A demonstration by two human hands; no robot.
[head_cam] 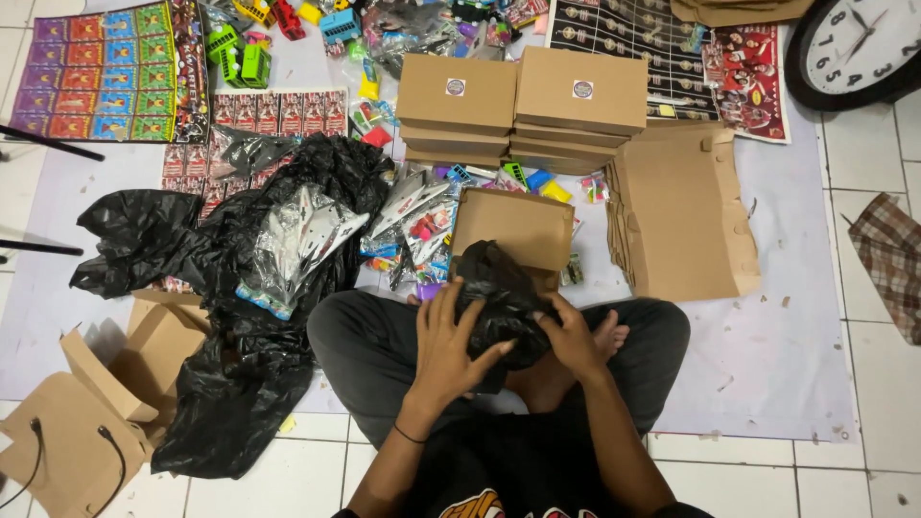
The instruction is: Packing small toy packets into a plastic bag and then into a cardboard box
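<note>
I sit cross-legged on the floor. Both hands grip a small crumpled black plastic bag [499, 288] held over my lap. My left hand [449, 347] presses its left side with fingers spread over the plastic. On the bag's right side, my right hand [573, 338] has its fingers curled into the folds. Just beyond the bag lies an open brown cardboard box [513, 228] with its flap up. Packets of small toys [413, 225] in clear wrap lie to the box's left.
Two stacks of closed brown boxes [523, 101] stand further back. A pile of flat cardboard blanks [681, 216] lies at the right. Large black bags [230, 288] sprawl at the left, with brown paper bags [86, 422] near them. A wall clock [854, 48] rests at the top right.
</note>
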